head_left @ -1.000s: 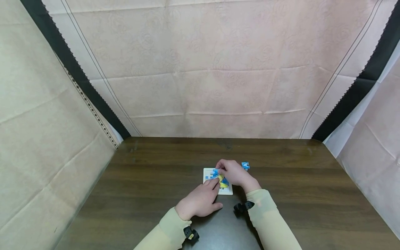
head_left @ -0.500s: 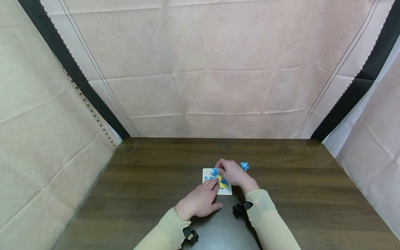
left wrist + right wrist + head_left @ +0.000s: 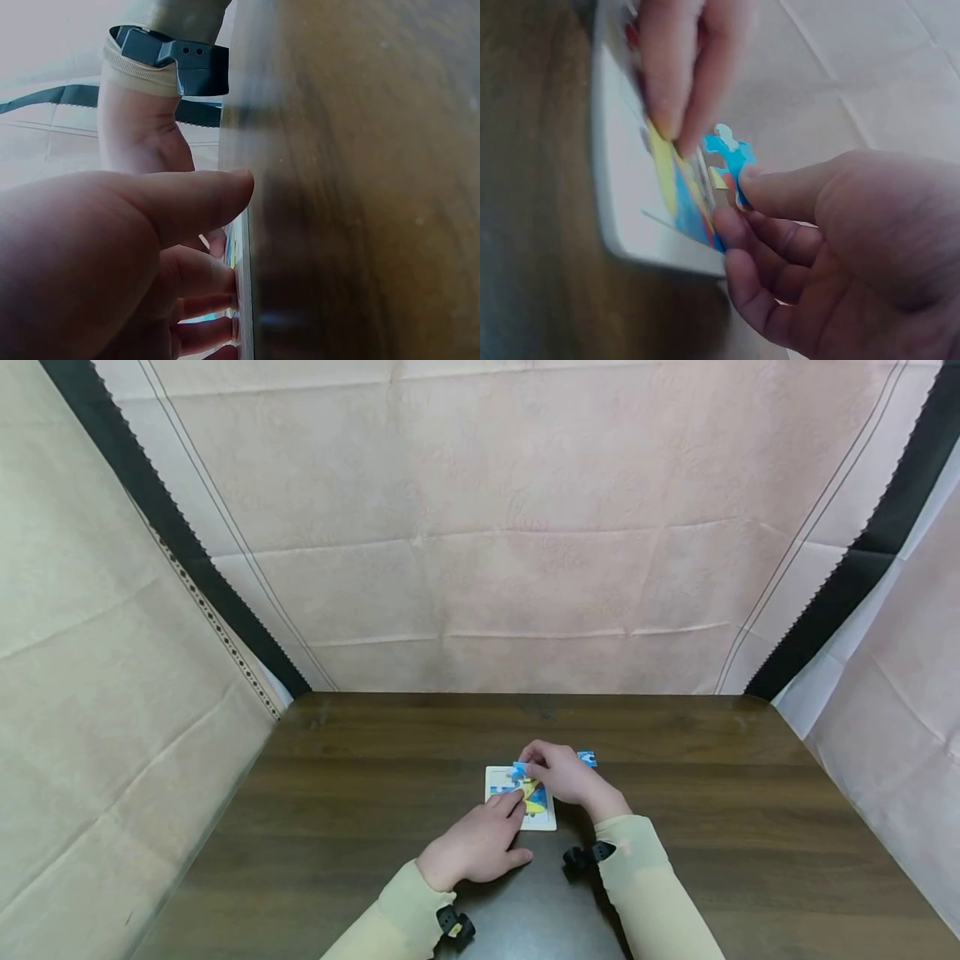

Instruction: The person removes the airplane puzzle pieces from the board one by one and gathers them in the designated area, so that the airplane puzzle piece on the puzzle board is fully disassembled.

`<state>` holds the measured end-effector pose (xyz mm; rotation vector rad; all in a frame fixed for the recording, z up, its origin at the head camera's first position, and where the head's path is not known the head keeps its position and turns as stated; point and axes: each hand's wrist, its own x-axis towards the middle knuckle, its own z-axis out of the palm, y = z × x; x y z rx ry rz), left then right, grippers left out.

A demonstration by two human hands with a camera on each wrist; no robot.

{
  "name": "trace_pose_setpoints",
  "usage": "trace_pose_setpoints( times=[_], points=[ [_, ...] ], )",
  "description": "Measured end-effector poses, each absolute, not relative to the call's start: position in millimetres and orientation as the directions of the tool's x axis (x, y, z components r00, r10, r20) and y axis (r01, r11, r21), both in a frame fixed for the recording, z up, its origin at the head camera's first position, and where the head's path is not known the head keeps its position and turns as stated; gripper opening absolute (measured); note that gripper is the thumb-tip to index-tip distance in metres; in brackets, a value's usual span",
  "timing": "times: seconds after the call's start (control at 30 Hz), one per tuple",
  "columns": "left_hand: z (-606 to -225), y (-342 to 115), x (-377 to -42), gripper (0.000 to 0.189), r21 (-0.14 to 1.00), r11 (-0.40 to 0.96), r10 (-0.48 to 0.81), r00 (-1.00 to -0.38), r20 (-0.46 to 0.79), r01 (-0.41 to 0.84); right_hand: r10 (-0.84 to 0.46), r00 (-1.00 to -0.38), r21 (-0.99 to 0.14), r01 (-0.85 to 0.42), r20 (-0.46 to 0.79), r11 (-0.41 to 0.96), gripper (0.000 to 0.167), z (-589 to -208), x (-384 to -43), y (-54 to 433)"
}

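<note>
A small jigsaw puzzle in a white frame point(image 3: 496, 775) lies on the table, its picture partly filled with blue and yellow pieces. My right hand point(image 3: 562, 774) pinches a blue puzzle piece point(image 3: 739, 159) between thumb and fingers. In the right wrist view that piece stands tilted up at the frame's far side, showing a white knob and a bit of yellow. With fairly straight fingers, my left hand point(image 3: 476, 843) presses on the near left part of the puzzle, covering some of the picture. Its thumb point(image 3: 202, 196) points out to the side, off the frame.
Just beyond the right hand lies a loose blue puzzle piece point(image 3: 587, 758), partly covered by that hand. The brown wooden table point(image 3: 360, 785) reaches back to a pale fabric wall point(image 3: 480, 568). Black wrist cameras sit on both sleeves.
My right hand has risen slightly with the pinched piece and now overlaps more of the loose piece behind it. The left hand stays pressed on the puzzle.
</note>
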<state>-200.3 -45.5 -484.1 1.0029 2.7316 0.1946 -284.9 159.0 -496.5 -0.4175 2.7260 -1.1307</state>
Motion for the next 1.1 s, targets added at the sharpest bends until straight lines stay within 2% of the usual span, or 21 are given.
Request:
trace_pose_setpoints(
  times=[0.27,0.6,1.1],
  points=[
    [-484.7,-44.5,-199.6,0.074,0.212,0.761,0.647,-0.743,-0.174,0.613,-0.275,-0.961,-0.726,-0.213,0.034,0.653,0.009,-490.8,-282.7,202.8],
    [-483.8,-44.7,-198.1,0.074,0.194,0.762,0.646,-0.746,-0.163,0.618,-0.201,-0.979,-0.725,-0.154,0.022,0.672,0.013,-494.0,-287.7,269.4],
    [-485.9,-45.5,-198.7,0.073,0.192,0.760,0.648,-0.746,-0.155,0.620,-0.111,-0.994,-0.714,-0.080,0.003,0.696,0.023,-496.0,-285.0,297.6]
  ],
)
